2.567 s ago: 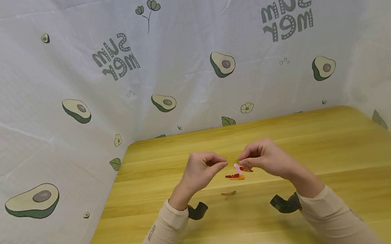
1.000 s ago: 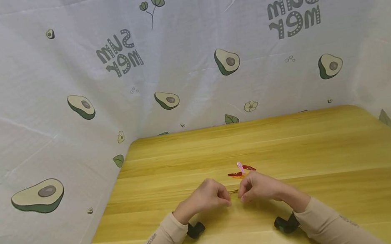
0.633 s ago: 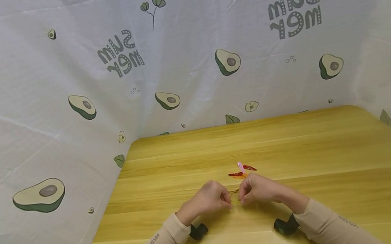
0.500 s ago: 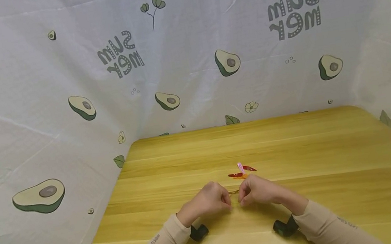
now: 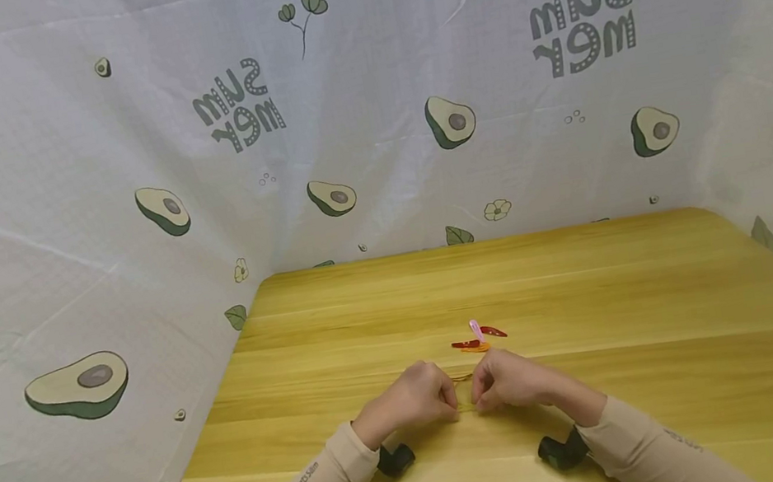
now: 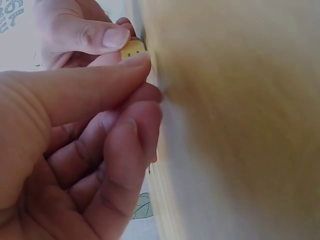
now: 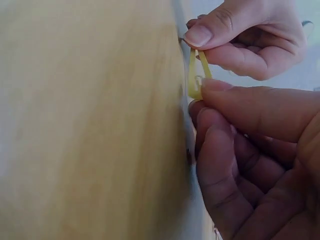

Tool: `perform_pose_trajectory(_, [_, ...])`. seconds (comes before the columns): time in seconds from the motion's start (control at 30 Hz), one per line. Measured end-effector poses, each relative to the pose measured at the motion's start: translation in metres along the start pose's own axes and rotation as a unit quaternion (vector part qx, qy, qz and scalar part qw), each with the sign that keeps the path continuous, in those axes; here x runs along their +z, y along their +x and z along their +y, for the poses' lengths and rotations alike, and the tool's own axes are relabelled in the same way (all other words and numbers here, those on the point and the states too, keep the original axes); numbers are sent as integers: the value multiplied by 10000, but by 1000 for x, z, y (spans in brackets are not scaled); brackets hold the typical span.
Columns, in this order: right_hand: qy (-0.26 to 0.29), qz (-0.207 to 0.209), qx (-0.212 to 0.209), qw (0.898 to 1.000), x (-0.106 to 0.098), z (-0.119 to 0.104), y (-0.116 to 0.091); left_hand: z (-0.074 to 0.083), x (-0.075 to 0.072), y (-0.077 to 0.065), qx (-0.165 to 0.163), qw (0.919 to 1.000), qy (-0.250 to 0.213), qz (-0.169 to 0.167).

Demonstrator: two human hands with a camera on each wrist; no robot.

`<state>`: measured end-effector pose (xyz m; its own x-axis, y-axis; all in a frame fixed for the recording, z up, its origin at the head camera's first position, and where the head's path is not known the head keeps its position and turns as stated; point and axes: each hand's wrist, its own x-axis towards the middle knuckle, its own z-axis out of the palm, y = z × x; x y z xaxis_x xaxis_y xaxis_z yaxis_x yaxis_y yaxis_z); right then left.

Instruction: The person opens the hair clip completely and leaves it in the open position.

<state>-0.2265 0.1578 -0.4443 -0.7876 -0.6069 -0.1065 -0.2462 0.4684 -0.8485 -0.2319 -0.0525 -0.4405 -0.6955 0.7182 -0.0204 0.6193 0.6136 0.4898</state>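
Observation:
Thumb and forefinger of my left hand (image 5: 413,397) pinch one end of a small yellow snap hair clip (image 7: 193,75). My right hand (image 5: 508,379) pinches the other end, so the clip spans the gap between the two hands, low over the table. In the right wrist view its two thin yellow arms show between the thumbs. From the left wrist only a short yellow piece with small dark slots shows. Just beyond the fingertips lies an orange-brown hair clip (image 5: 462,378), partly hidden by the hands.
Farther back on the wooden table (image 5: 588,286) is a small cluster of hair clips: a pink one (image 5: 476,330), a red one (image 5: 493,332), another red one (image 5: 465,344) and an orange one (image 5: 476,348). A white avocado-print sheet (image 5: 374,109) surrounds the table.
Both hands have come down and toward the body from above the clip cluster, keeping the yellow clip between them. Over the last second they have shifted only slightly nearer.

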Motion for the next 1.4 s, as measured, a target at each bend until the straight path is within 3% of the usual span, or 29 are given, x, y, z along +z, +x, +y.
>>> perform_pose_trajectory(0.77, [-221, 39, 58, 9997, 1, 0, -1, 3, 0, -2, -119, 9998, 106, 98])
perform_pose_trajectory(1.4, [-274, -21, 124, 9995, -1, -3, -3, 5, -3, -4, -204, 9992, -329, 40])
